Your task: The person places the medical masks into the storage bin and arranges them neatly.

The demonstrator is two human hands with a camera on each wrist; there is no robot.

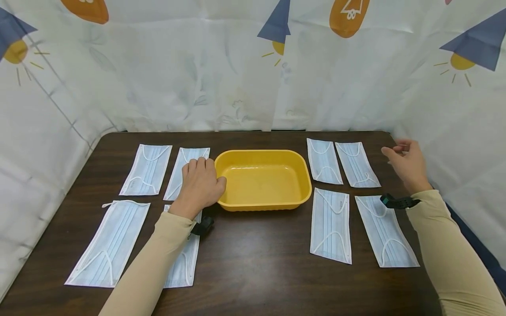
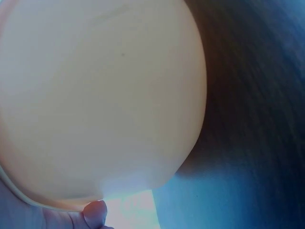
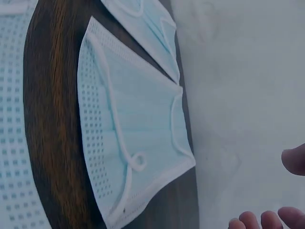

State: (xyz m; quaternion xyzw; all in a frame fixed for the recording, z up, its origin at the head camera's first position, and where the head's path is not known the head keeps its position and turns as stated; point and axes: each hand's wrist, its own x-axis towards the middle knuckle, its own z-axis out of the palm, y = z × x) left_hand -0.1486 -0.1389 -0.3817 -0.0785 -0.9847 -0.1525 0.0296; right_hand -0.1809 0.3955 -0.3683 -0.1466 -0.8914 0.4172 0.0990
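A yellow plastic tray [image 1: 261,184] sits mid-table, and its side fills much of the left wrist view, washed out pale. My left hand [image 1: 201,186] grips its left rim, thumb at the edge. Under that hand and forearm, two light blue face masks are partly covered, the farther mask [image 1: 195,153] and the nearer mask [image 1: 183,267]. My right hand [image 1: 409,164] is over the table's right edge, fingers loosely bent, holding nothing. Nearest to it lies a flat mask [image 1: 357,164] with white ear loops. The right wrist view has a mask [image 3: 143,105] left of the fingertips.
Masks lie in pairs on both sides of the tray, such as a near-left mask [image 1: 110,243] and a near-right mask [image 1: 387,232]. The dark wooden table [image 1: 253,263] has a printed white cloth [image 1: 178,66] standing around its back and sides.
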